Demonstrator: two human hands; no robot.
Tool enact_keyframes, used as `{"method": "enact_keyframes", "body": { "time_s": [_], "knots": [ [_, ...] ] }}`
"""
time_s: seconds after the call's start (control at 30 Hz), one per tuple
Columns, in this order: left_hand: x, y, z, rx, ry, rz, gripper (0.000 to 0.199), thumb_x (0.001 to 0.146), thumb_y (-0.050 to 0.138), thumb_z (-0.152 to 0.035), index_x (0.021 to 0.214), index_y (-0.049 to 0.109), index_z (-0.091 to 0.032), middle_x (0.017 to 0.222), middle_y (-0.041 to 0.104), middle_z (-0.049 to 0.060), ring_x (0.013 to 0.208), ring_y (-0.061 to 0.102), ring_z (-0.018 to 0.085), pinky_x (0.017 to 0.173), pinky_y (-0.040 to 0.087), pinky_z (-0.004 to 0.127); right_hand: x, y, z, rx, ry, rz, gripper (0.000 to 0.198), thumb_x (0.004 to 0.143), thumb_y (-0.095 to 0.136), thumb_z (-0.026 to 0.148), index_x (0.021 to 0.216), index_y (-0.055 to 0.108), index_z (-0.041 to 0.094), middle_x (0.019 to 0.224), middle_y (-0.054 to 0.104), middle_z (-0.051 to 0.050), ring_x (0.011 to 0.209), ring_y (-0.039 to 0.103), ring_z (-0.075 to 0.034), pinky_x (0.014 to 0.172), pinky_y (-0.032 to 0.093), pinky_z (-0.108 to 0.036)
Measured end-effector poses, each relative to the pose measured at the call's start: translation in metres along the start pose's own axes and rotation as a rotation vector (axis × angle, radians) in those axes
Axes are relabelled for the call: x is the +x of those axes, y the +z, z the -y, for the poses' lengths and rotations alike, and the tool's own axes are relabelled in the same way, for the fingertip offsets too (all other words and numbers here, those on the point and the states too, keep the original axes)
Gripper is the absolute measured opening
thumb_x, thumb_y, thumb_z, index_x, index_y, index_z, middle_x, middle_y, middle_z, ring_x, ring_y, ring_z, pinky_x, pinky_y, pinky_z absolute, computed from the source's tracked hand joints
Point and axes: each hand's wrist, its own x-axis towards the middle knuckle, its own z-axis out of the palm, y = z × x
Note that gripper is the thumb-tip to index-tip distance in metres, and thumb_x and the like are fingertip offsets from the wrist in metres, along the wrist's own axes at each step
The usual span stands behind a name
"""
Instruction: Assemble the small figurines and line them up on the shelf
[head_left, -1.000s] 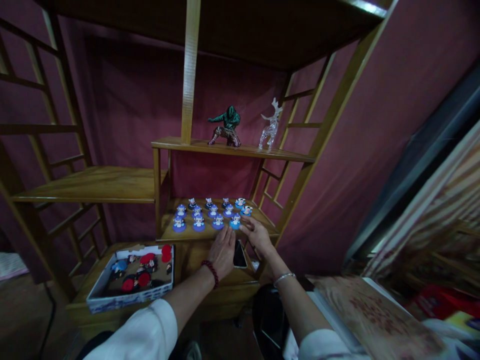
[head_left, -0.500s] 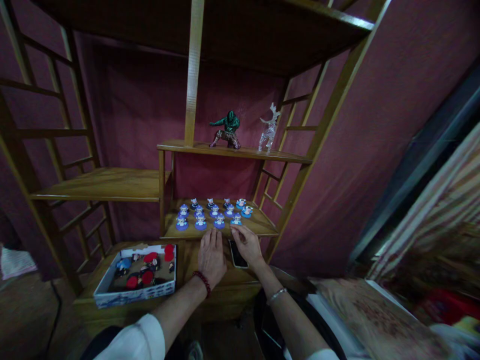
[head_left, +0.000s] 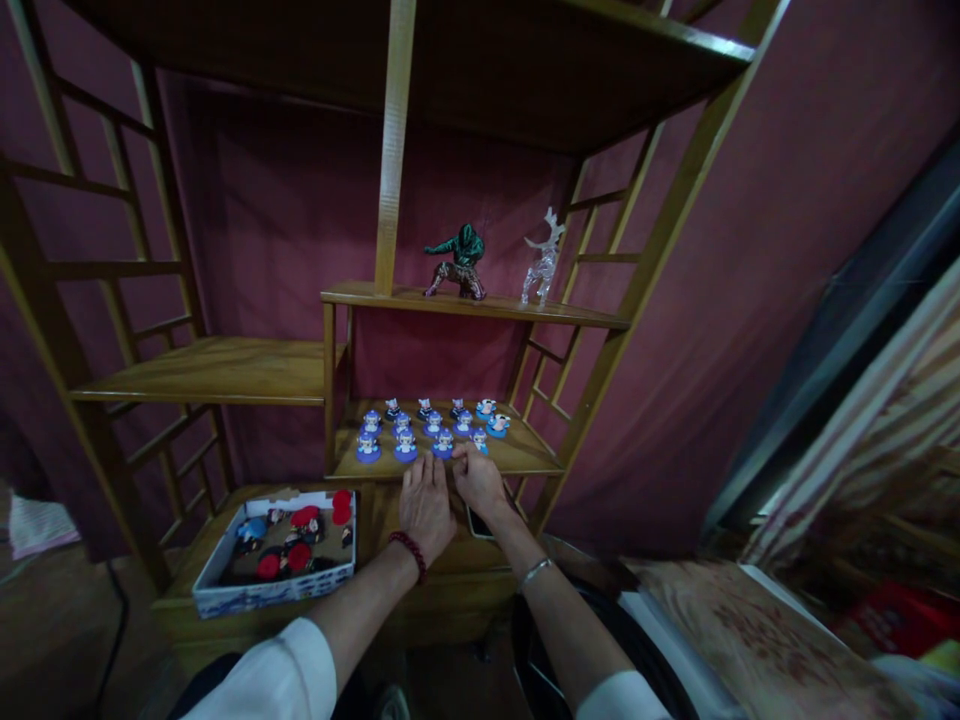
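Several small figurines stand in rows on the low shelf (head_left: pixel 525 455), most on round purple bases. My left hand (head_left: pixel 427 510) rests at the shelf's front edge, fingers stretched forward, just below a front-row figurine (head_left: pixel 443 444). Beside it, my right hand (head_left: pixel 480 485) is closed, its fingertips by that figurine's right side. Whether anything is pinched in them is hidden. Just behind the right hand stands another front-row figurine (head_left: pixel 478 440), partly covered. A dark phone (head_left: pixel 478 524) lies under my right wrist, mostly hidden.
At lower left, an open box (head_left: pixel 274 595) holds several red, blue and dark figurines. Above, on the middle shelf (head_left: pixel 502 307), stand a green crouching figure (head_left: pixel 459 262) and a clear deer figurine (head_left: pixel 543 262). A wooden post (head_left: pixel 394 150) rises at centre; a slanted upright (head_left: pixel 652 270) bounds the right.
My right hand has shifted left, from the rightmost front-row figurine to the one beside it, and now covers more of the phone. My left hand stays nearly in place. The view has moved slightly.
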Motion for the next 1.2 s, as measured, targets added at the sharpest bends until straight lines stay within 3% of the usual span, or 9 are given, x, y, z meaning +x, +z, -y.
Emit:
{"method": "enact_keyframes", "body": {
  "time_s": [0.33,0.8,1.2],
  "knots": [
    [0.0032,0.0012,0.0003,0.024,0.006,0.003,0.063,0.063,0.043,-0.016,0.123,0.033,-0.002,0.131,0.033,0.016,0.118,0.027,0.026,0.097,0.018,0.04,0.0092,-0.0054,0.0045,-0.039,0.043,0.096,0.021,0.069,0.043,0.012,0.085,0.053,0.02,0.07,0.061,-0.002,0.067,0.055,-0.013,0.059,0.033,-0.021],
    [0.0018,0.0066,0.0039,0.024,0.029,-0.017,0.065,0.06,0.042,-0.014,0.124,0.034,-0.004,0.132,0.033,0.014,0.119,0.025,0.025,0.097,0.018,0.039,0.0083,-0.0054,0.0008,-0.016,0.027,0.116,0.021,0.071,0.042,0.014,0.086,0.052,0.022,0.077,0.062,0.0,0.073,0.056,-0.013,0.061,0.034,-0.02],
    [0.0016,0.0097,0.0059,0.026,0.035,-0.015,0.066,0.06,0.043,-0.014,0.125,0.032,-0.004,0.134,0.029,0.014,0.121,0.022,0.025,0.098,0.018,0.039,0.0083,-0.0075,0.0001,0.003,0.02,0.128,0.02,0.071,0.043,0.013,0.086,0.052,0.023,0.072,0.06,0.002,0.068,0.054,-0.012,0.061,0.034,-0.02]
  ]
}}
